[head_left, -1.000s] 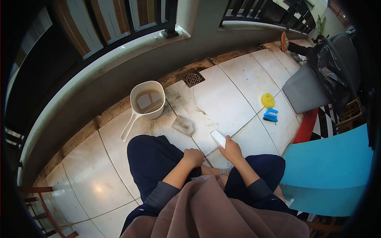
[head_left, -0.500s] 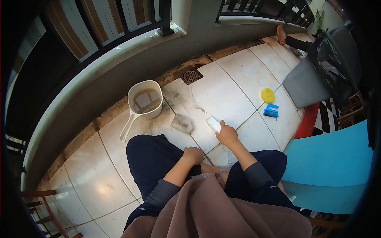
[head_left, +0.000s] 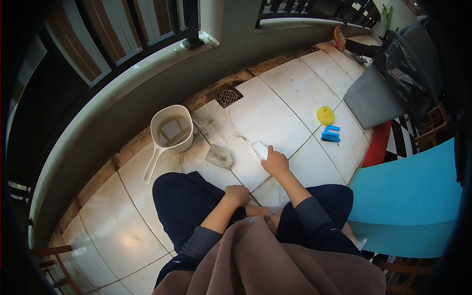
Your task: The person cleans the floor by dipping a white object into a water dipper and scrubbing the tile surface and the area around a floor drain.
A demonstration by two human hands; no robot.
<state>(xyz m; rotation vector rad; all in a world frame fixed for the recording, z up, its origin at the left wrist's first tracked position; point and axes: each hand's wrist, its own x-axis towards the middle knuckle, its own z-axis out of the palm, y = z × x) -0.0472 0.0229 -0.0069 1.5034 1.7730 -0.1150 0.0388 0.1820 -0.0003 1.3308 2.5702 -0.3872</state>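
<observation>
My right hand (head_left: 276, 162) is closed round a white oblong object (head_left: 259, 150) of a kind I cannot make out, its far end sticking out over the tiles. My left hand (head_left: 238, 195) is curled into a fist by my left knee, with nothing showing in it. Left of the white object lies a grey, stained block (head_left: 219, 156) on the floor. Behind that block stands a cream dipper (head_left: 186, 145) with murky water inside, its handle pointing toward me.
A drain grate (head_left: 228, 98) lies near the low wall (head_left: 147, 84). To the right are a yellow round sponge (head_left: 325, 115), a blue scrub brush (head_left: 331, 134), a grey bin (head_left: 371, 101) and a blue surface (head_left: 403, 201). Another person's sandalled foot (head_left: 339, 38) shows at the back.
The view has shifted, so the floor things appear slightly further left. My right hand has moved a little away from me with the white object. The left hand stays at my knee.
</observation>
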